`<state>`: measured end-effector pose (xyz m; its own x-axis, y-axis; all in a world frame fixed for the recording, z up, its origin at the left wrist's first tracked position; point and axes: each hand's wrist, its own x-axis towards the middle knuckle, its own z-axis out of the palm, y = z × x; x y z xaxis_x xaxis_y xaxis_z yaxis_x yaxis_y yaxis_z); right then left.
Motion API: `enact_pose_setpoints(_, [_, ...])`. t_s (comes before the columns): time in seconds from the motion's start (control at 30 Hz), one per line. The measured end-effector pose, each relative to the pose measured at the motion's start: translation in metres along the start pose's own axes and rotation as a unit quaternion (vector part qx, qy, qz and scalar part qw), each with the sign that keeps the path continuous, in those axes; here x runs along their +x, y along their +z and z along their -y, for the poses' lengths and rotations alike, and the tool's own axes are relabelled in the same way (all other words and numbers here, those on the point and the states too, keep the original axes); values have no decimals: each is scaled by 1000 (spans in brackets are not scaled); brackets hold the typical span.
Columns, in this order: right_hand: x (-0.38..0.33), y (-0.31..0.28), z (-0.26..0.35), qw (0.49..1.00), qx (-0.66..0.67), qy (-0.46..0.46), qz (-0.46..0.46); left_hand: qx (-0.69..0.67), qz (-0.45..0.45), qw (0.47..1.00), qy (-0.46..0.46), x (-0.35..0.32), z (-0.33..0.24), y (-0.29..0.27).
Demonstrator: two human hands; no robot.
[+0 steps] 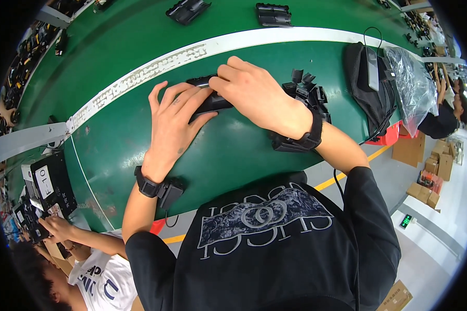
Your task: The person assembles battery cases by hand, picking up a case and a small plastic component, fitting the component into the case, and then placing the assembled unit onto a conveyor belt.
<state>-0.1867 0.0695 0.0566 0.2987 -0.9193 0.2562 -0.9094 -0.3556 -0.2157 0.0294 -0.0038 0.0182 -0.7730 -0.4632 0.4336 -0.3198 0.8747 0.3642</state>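
Note:
Both of my hands meet on a long black plastic part (pixel 208 100) that lies on the green belt (pixel 233 150). My left hand (pixel 174 122) presses flat on its lower end, fingers spread. My right hand (pixel 254 93) grips its upper end from above with bent fingers. Most of the part is hidden under my hands. A black band with a small black device sits on each wrist. A heap of small black plastic pieces (pixel 308 90) lies just right of my right hand.
Two more black parts (pixel 188 9) (pixel 274 14) ride on the belt beyond a white stripe (pixel 202 51). A black bag (pixel 371 93) and a clear plastic bag (pixel 412 85) sit at the right. Another person (pixel 83 254) works at the lower left. Cardboard boxes (pixel 436 166) stand on the floor.

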Motion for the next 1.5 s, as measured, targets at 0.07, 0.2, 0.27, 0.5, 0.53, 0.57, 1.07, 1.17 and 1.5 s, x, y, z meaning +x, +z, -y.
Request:
enact_pose_setpoints(0.07, [3, 0, -1, 1000, 8, -8, 10, 22, -5, 1000, 16, -1, 0, 0])
enact_pose_setpoints(0.2, [8, 2, -7, 999, 13, -24, 37, 64, -15, 997, 42, -3, 0, 4])
enact_pose_setpoints(0.27, [9, 4, -10, 999, 27, -37, 15, 83, -3, 996, 34, -4, -1, 4])
enact_pose_setpoints(0.5, [3, 7, -2, 1000, 1, -7, 24, 106, -11, 993, 57, 1, -9, 1])
enact_pose_setpoints(0.53, [1, 6, 0, 1000, -10, -6, 13, 111, -15, 992, 64, 0, -10, 2])
enact_pose_setpoints(0.57, [-1, 6, 0, 1000, -5, -17, -4, 114, -17, 991, 69, -2, -12, 3])
enact_pose_setpoints(1.07, [-33, -29, -27, 994, 73, 49, -64, 171, -37, 984, 18, -10, 11, 6])
enact_pose_setpoints(1.17, [-65, -49, -27, 994, 9, 106, 0, 240, -65, 966, -71, 5, 61, -6])
enact_pose_setpoints(1.5, [-95, -23, -13, 987, 28, 148, 60, 245, -151, 951, -113, 5, 176, -64])
